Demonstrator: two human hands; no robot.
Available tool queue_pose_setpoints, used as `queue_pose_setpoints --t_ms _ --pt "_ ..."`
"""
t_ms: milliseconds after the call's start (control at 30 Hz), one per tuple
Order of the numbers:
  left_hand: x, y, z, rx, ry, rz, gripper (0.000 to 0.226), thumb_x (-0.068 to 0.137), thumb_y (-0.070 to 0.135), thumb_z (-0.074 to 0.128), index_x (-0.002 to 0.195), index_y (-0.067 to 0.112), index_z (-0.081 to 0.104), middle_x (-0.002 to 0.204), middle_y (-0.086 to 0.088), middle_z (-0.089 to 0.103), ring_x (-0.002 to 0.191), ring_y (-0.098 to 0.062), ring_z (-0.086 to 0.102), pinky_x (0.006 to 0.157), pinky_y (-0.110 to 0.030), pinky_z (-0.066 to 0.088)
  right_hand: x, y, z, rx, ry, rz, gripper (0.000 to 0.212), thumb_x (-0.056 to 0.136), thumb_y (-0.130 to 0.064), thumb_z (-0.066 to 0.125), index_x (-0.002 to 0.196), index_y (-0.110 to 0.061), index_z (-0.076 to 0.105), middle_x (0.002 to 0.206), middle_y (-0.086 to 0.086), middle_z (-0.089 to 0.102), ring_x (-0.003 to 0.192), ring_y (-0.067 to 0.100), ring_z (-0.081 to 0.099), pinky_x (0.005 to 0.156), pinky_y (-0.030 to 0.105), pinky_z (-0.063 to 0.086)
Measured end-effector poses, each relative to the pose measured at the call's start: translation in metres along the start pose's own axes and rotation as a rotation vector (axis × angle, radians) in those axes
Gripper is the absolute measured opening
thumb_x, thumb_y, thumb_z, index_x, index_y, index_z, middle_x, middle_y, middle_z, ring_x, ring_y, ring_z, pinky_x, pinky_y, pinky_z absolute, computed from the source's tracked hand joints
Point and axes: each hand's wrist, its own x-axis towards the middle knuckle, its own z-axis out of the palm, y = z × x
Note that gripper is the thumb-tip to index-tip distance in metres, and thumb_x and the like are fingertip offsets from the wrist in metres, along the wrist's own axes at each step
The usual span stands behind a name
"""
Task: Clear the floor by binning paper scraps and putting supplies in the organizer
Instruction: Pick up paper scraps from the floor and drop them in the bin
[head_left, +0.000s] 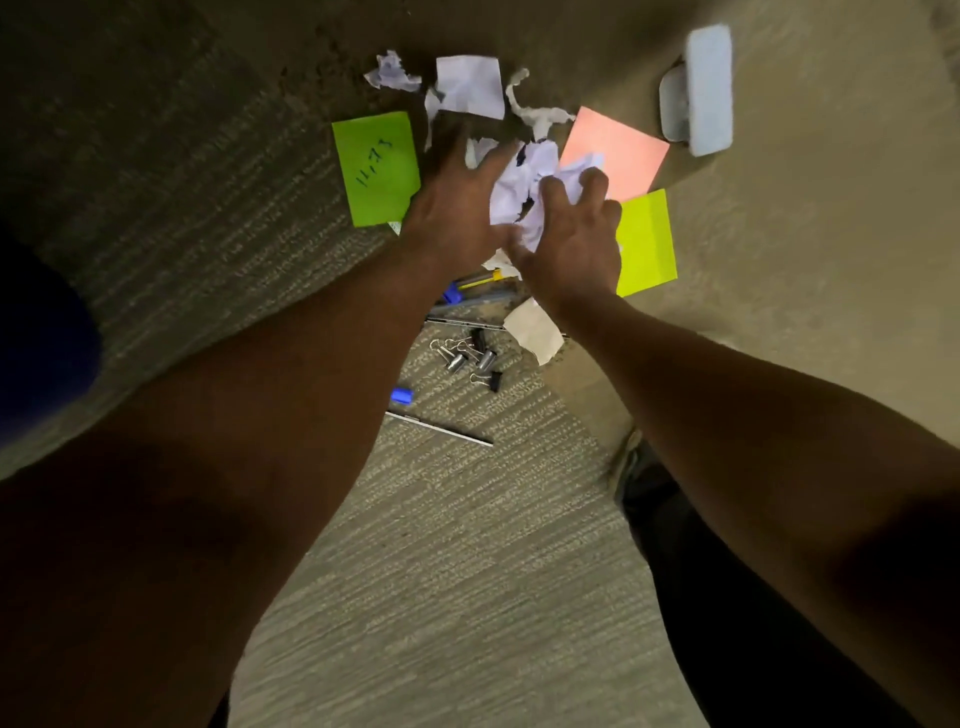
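Observation:
A wad of crumpled white paper scraps (530, 187) is pressed between my two hands above the carpet. My left hand (452, 208) cups it from the left and my right hand (571, 244) grips it from the right. More white scraps (470, 85) lie on the floor just beyond, with a torn strip (535, 111) and a small crumpled piece (392, 73). A tan scrap (535, 330) lies under my right wrist. Several binder clips (470, 356), a pen (439, 427) and a blue pen cap (402, 396) lie nearer to me.
A green sticky note (375, 169) with writing lies left of my hands, a pink note (615, 153) and a yellow note (647, 241) to the right. A white stapler-like object (698, 91) sits far right. More pens (470, 291) lie partly hidden under my hands.

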Motion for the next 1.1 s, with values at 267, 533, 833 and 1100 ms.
queue_pose_setpoints --t_ms 267,533,833,1100 --pt "-0.008 0.007 0.009 -0.11 0.147 -0.028 0.037 0.083 0.008 0.064 0.12 0.012 0.063 0.123 -0.017 0.055 0.11 -0.034 0.056 0.093 -0.035 0.042 -0.008 0.017 -0.001 0.114 -0.056 -0.066 0.029 0.085 -0.018 0.061 0.114 -0.015 0.059 0.126 0.014 0.047 0.107 0.035 0.051 0.077 0.037 0.046" --pt "-0.051 -0.005 -0.027 -0.533 0.317 -0.306 0.009 0.08 0.008 0.068 0.089 0.006 0.067 0.09 -0.003 0.069 0.081 -0.014 0.059 0.069 -0.021 0.041 -0.024 -0.003 -0.045 0.318 0.061 -0.056 0.03 0.082 -0.009 0.052 0.108 -0.003 0.065 0.109 0.022 0.061 0.093 0.039 0.058 0.077 0.037 0.039" --pt "-0.131 -0.04 -0.117 -0.744 0.502 -0.482 0.014 0.082 0.013 0.071 0.083 0.022 0.06 0.076 0.008 0.062 0.065 -0.005 0.054 0.063 -0.02 0.042 -0.059 -0.091 -0.097 0.535 0.196 -0.078 0.035 0.085 -0.001 0.049 0.112 -0.009 0.07 0.109 0.012 0.07 0.097 0.029 0.067 0.091 0.03 0.048" --pt "-0.208 -0.075 -0.205 -0.838 0.836 -0.531 0.01 0.082 0.018 0.071 0.088 0.023 0.064 0.08 0.017 0.065 0.072 0.002 0.061 0.067 -0.015 0.049 -0.099 -0.222 -0.124 0.583 0.208 -0.281 0.037 0.078 0.005 0.05 0.106 -0.008 0.071 0.099 0.011 0.071 0.091 0.024 0.064 0.079 0.018 0.04"
